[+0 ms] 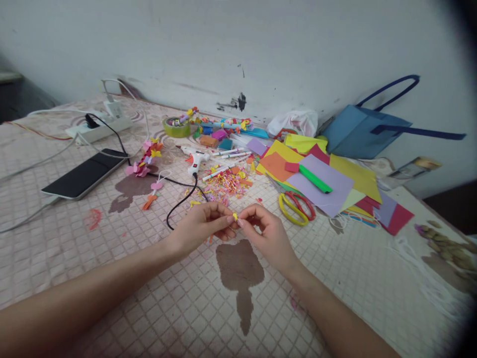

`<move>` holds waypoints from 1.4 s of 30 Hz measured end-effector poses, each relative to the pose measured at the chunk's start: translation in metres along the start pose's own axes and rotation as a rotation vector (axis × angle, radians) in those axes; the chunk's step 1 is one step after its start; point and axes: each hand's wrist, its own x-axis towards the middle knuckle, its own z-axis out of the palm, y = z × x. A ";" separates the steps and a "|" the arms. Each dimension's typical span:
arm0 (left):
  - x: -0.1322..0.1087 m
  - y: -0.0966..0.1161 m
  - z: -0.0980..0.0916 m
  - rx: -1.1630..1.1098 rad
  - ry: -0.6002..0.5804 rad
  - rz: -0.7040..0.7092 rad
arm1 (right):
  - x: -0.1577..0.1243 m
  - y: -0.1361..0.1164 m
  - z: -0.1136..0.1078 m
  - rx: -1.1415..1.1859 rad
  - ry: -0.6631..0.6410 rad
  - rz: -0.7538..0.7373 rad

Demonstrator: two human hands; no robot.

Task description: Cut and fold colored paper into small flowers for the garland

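My left hand [203,226] and my right hand [266,233] meet above the patterned table cover [149,298], fingertips pinched together on a tiny yellow paper piece [235,217]. Both hands are closed in a pinch around it. Just beyond them lies a heap of colourful paper scraps [227,184]. A white glue gun [196,158] with a black cord lies behind the scraps. Yellow-and-red scissors [296,206] rest to the right of my right hand.
Coloured paper sheets [328,181] with a green marker [315,179] spread at right, a blue bag [367,132] behind. A tablet [84,174], a power strip [99,130] and cables lie at left. Markers, a tape roll [176,127] and paper flowers [145,161] sit near the wall.
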 end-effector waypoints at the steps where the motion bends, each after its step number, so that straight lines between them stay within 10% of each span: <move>1: 0.000 0.000 0.000 0.004 0.015 0.017 | 0.000 0.000 0.000 -0.004 0.001 -0.002; 42: -0.008 0.000 0.005 0.625 0.133 0.315 | 0.001 0.000 0.002 0.267 -0.062 0.282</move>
